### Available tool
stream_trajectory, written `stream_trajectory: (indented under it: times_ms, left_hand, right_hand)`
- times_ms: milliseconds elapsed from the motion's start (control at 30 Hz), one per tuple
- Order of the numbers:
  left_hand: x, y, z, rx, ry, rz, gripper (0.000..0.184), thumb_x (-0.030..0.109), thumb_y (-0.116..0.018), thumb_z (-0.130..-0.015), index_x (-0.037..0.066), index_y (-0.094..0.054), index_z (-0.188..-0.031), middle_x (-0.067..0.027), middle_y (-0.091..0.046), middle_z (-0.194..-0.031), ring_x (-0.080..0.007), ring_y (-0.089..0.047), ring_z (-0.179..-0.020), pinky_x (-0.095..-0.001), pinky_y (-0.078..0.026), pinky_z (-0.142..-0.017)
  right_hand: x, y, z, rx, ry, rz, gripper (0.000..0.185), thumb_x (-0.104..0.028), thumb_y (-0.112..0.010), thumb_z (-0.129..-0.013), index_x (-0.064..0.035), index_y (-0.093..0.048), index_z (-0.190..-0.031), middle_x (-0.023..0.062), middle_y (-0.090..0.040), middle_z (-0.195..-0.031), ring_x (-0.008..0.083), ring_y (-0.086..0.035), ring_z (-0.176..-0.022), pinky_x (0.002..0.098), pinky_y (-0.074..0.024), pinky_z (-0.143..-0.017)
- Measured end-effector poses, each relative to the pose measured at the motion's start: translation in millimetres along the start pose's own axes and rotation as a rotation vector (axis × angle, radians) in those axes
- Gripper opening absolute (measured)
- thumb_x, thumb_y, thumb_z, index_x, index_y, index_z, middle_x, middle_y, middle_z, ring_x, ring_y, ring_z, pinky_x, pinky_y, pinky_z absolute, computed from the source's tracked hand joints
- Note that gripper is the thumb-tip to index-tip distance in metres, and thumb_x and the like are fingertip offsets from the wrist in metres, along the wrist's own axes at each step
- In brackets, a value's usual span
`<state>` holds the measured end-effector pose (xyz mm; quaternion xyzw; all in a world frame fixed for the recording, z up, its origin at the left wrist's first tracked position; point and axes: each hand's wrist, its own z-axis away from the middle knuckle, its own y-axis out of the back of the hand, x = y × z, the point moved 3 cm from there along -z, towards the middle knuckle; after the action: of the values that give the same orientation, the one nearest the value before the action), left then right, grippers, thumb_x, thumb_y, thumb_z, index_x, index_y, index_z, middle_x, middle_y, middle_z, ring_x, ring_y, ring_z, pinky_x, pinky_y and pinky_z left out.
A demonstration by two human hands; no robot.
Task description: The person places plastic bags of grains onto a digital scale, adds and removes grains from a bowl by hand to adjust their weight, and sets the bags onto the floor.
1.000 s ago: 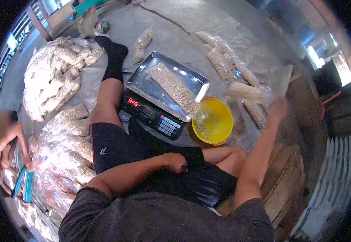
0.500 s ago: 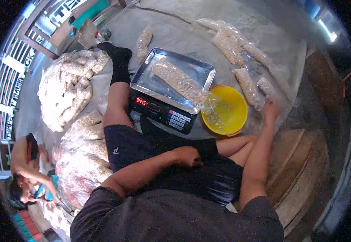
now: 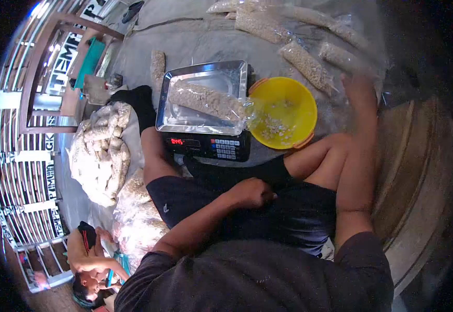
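a grey floor, creased like a sheet in places, spreads under everything. a pale rail with black lettering near it runs up the left side of the room, with a brown wooden frame beside it. curved wooden boards fill the right side, their outer part dim.

one scale with lit red digits stands in front of the person, bearing one metal tray. on the tray lies one filled bag, full of pale bits, its clear loose end hanging over the rim of one yellow bowl. a scatter of the same bits lies in the bowl. one slim bag lies just beyond the tray. at least five bags rest at upper right, among them one stubby bag. at left is one heap of bags, too tangled to count, and nearer, one shiny plastic bundle.

two hands show: the left hand rests on the dark shorts, fingers curled in; the right hand is by the stubby bag, too blurred to tell its fingers or whether it touches. one other person bends at lower left.
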<state>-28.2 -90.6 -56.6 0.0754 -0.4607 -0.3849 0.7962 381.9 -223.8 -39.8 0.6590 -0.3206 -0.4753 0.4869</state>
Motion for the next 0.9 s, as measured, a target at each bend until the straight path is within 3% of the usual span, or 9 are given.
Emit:
stream_trajectory:
  times_ms: [67, 133, 200, 267, 367, 467, 667, 767, 900]
  left_hand:
    - [-7, 2, -5, -0.061, 0.025, 0.007, 0.043, 0.039, -0.058, -0.094, 0.001, -0.072, -0.081, -0.0238, -0.07, -0.086, -0.0437, -0.065, -0.081, -0.0512, -0.05, -0.075]
    - [-16, 2, -10, -0.124, 0.008, 0.045, 0.042, 0.043, -0.059, -0.093, 0.004, -0.073, -0.088, -0.022, -0.071, -0.087, -0.0405, -0.068, -0.079, -0.0496, -0.053, -0.075]
    - [-16, 7, -9, -0.15, 0.043, 0.084, 0.045, 0.047, -0.059, -0.094, 0.004, -0.073, -0.091, -0.0204, -0.071, -0.086, -0.0369, -0.069, -0.075, -0.0483, -0.054, -0.073]
    - [-8, 19, -5, -0.143, 0.122, 0.121, 0.05, 0.049, -0.056, -0.098, 0.003, -0.072, -0.091, -0.0187, -0.071, -0.082, -0.0328, -0.069, -0.07, -0.0473, -0.055, -0.069]
    - [-21, 2, -20, 0.123, 0.204, 1.058, 0.049, 0.051, -0.049, -0.102, 0.005, -0.068, -0.101, -0.0127, -0.069, -0.078, -0.0261, -0.068, -0.064, -0.042, -0.055, -0.06]
    - [-6, 19, -33, 0.473, 0.206, 1.41, 0.042, 0.048, -0.046, -0.105, 0.009, -0.062, -0.109, -0.008, -0.068, -0.08, -0.0199, -0.067, -0.064, -0.0351, -0.055, -0.056]
    - [-9, 19, -49, 0.577, 0.174, 1.442, 0.038, 0.043, -0.044, -0.106, 0.008, -0.057, -0.103, -0.0061, -0.065, -0.081, -0.0169, -0.066, -0.064, -0.0323, -0.055, -0.052]
    - [-9, 20, -46, 0.568, 0.17, 1.434, 0.038, 0.042, -0.043, -0.106, 0.007, -0.057, -0.102, -0.0063, -0.064, -0.082, -0.0165, -0.066, -0.066, -0.0322, -0.055, -0.052]
    - [-21, 14, -57, 0.511, 0.123, 1.482, 0.034, 0.041, -0.046, -0.105, 0.009, -0.059, -0.106, -0.0059, -0.066, -0.081, -0.0171, -0.066, -0.063, -0.0322, -0.055, -0.049]
  right_hand:
    - [-45, 27, 25, 0.241, 0.127, -0.04, 0.04, -0.034, -0.074, -0.086, -0.0015, -0.068, -0.107, 0.0228, -0.069, -0.111, 0.0399, -0.066, -0.103, 0.0462, -0.0513, -0.091]
    - [-99, 11, 46, -0.128, 0.194, -0.485, 0.038, -0.024, -0.074, -0.083, -0.0006, -0.066, -0.111, 0.0226, -0.068, -0.112, 0.0381, -0.065, -0.105, 0.0472, -0.0507, -0.092]
    - [-146, -15, 80, -0.606, 0.291, -0.423, 0.04, -0.022, -0.073, -0.083, -0.0009, -0.064, -0.116, 0.0215, -0.067, -0.114, 0.036, -0.065, -0.108, 0.0467, -0.0499, -0.093]
    - [-153, -68, 107, -0.584, 0.626, -0.191, 0.041, -0.022, -0.073, -0.083, -0.0027, -0.065, -0.118, 0.0233, -0.066, -0.115, 0.0374, -0.064, -0.109, 0.0464, -0.0485, -0.097]
    - [-167, -86, 123, -0.683, 0.579, -0.012, 0.045, -0.023, -0.069, -0.083, -0.0032, -0.063, -0.124, 0.0258, -0.057, -0.133, 0.0352, -0.053, -0.126, 0.046, -0.0429, -0.105]
    - [-178, -91, 140, -0.558, 0.766, 0.249, 0.043, -0.018, -0.067, -0.081, -0.0019, -0.064, -0.121, 0.0307, -0.06, -0.123, 0.0387, -0.058, -0.118, 0.0464, -0.0458, -0.101]
    - [-165, -97, 157, -0.677, 0.604, -0.107, 0.037, -0.012, -0.068, -0.077, 0.0002, -0.067, -0.112, 0.0281, -0.068, -0.103, 0.0416, -0.068, -0.094, 0.0463, -0.0526, -0.086]
    - [-172, -85, 158, -0.753, 0.573, -0.106, 0.034, -0.01, -0.068, -0.076, 0.0004, -0.069, -0.108, 0.0258, -0.07, -0.103, 0.0404, -0.069, -0.095, 0.0447, -0.0523, -0.084]
    - [-180, -78, 155, -0.809, 0.463, -0.13, 0.028, -0.014, -0.073, -0.079, 0.0013, -0.071, -0.102, 0.018, -0.073, -0.093, 0.0302, -0.07, -0.087, 0.0423, -0.0527, -0.081]
